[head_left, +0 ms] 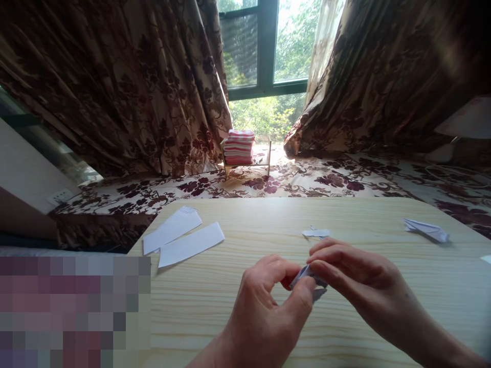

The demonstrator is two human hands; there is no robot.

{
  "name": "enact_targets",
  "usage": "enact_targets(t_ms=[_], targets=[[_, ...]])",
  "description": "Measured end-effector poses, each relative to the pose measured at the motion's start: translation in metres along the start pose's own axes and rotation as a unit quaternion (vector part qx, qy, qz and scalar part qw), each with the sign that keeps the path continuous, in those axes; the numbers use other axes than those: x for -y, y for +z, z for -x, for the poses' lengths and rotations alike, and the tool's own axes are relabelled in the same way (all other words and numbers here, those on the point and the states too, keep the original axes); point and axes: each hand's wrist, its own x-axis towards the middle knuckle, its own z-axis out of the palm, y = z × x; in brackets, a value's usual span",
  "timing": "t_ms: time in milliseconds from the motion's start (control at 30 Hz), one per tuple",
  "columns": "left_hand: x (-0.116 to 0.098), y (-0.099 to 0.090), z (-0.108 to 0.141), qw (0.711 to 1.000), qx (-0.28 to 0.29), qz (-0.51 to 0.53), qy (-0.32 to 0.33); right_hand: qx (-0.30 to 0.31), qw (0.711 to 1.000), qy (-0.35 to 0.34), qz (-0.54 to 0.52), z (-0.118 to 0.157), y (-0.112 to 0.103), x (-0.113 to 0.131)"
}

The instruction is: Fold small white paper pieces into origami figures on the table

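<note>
A small piece of folded paper, whitish-grey, is held between both hands just above the table. My left hand pinches it from the left with thumb and forefinger. From the right, my right hand grips its upper edge between thumb and fingertips. Much of the paper is hidden by the fingers, so its full shape does not show. Right behind the fingers lies a small white paper scrap. Farther right rests a folded paper piece, long and pointed.
Two stacks of white paper strips lie at the left of the pale wooden table. Behind it, a small stand holds folded striped cloths on a flowered cover. Patterned curtains flank the window.
</note>
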Motion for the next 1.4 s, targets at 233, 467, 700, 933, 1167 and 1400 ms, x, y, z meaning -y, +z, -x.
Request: enact_targets(t_ms=[233,467,700,933,1167,1400], targets=[[0.005,0.0,-0.002,0.993,0.004,0.108,-0.037,0.066,0.994,0.079,-0.017,0.001,-0.004,-0.005],[0.006,-0.006,-0.008,0.979,0.041,0.17,-0.102,0.073,0.996,0.056,-0.003,0.001,-0.005,0.003],[0.004,-0.006,-0.007,0.99,0.074,0.097,-0.07,0.058,0.997,0.057,0.01,-0.003,-0.008,0.002],[0.013,0.004,-0.01,0.966,-0.015,0.213,-0.143,0.064,0.994,0.069,0.06,-0.003,-0.007,-0.002],[0.01,0.003,-0.006,0.973,-0.004,0.183,-0.141,0.065,0.996,0.036,0.049,-0.002,-0.004,-0.002],[0.009,0.005,-0.006,0.97,-0.004,0.2,-0.14,0.097,0.993,0.061,-0.003,-0.001,-0.001,0.0]])
